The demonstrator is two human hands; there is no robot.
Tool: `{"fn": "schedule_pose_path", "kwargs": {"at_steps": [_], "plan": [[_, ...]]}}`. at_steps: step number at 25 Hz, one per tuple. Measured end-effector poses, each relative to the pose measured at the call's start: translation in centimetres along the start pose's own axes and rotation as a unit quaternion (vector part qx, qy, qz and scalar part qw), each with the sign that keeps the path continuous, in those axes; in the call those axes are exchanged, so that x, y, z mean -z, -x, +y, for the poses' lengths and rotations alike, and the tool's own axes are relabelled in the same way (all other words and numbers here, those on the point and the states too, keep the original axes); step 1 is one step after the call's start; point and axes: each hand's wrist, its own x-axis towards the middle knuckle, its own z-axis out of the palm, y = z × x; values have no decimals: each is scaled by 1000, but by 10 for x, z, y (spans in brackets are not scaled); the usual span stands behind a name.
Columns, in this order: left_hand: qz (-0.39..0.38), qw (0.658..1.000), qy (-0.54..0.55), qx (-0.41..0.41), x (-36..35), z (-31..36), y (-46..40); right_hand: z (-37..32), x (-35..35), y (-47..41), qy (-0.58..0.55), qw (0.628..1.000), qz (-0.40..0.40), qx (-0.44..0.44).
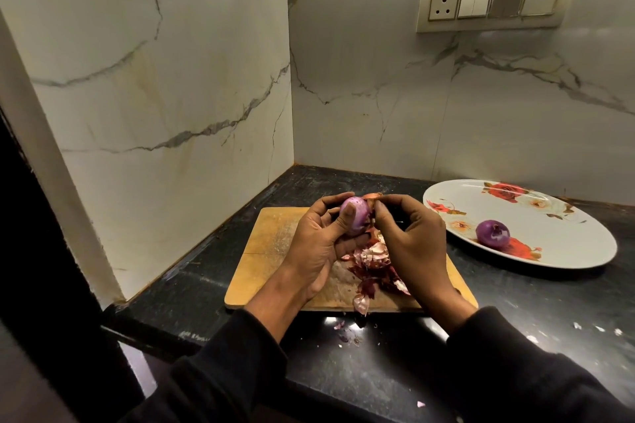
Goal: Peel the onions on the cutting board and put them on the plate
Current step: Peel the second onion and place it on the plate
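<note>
left fingers (350, 216): curled round the onion in hand (357, 218), thumb laid across its front, holding it above the far part of the cutting board (271, 244).
right fingers (379, 208): pressed together at the tips, pinching a strip of papery skin (372, 196) at the onion's right shoulder.
left hand (319, 244): palm up under the bulb, wrist over the board's near edge.
right hand (415, 233): knuckles up, just beside the left, touching the onion only at the pinch.
onion in hand: mostly bare and glossy purple on the side shown; far side hidden, so remaining skin cannot be told.
step in hand: likely stripping the last skin; best done by pulling the strip down along the bulb, rolling the bulb with the left thumb, keeping the scraps over the board.
progress: one peeled onion (492, 233) already on the plate (584, 251); no other whole onion seen on the board.
peel heap (374, 261): loose skins piled on the board beneath the hands, a few spilled over its near edge onto the worktop (343, 371).
plate: well right of the board, floral, path to it open.
in the way: only the peel heap; slippery bare bulb could escape a loose hold.
backdrop: marble walls (171, 62), switch panel (491, 3) above the plate.
</note>
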Motion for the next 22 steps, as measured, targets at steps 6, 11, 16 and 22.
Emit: {"fn": "schedule_pose_path", "kwargs": {"at_steps": [6,11,16,22], "plan": [[6,1000,-6,0,-1,0,1,-1,1,1,-27,999,-18,-1],[1,999,-33,3,-1,-3,1,3,-2,3,48,999,19,10],[2,1000,-17,21,-1,-3,0,3,0,0,42,998,43,-22],[-8,999,-12,32,1,-2,0,3,2,-4,-40,996,-24,-69]]}}
